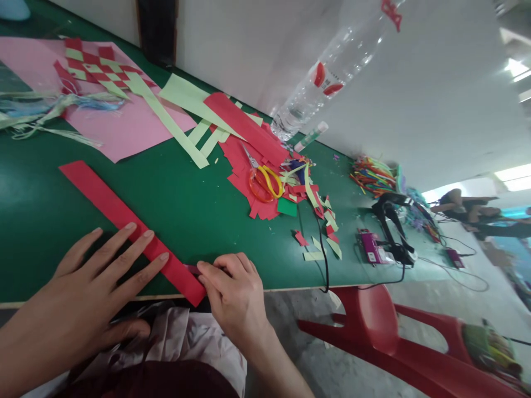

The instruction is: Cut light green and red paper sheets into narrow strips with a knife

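A long red paper strip (136, 221) lies slantwise on the green table, its near end at the table's edge. My left hand (95, 287) is open, the fingers spread, with several fingertips pressing on the middle of the strip. At the near end, my right hand (234, 287) is closed in a pinch and touches the strip's edge. Between its thumb and finger a thin pinkish sliver (191, 269) pokes out; what it is I cannot tell. Yellow and orange-handled scissors (265, 182) rest on a pile of red paper pieces (236, 160) beyond my right hand.
A woven red and pale-green paper piece (97, 69) lies on pink paper (128, 124) at the back left. Behind the scraps are a clear bottle (319, 77) and a glue stick (311, 136). Farther right are a black headband-like device (392, 226), cables and a red chair (375, 315).
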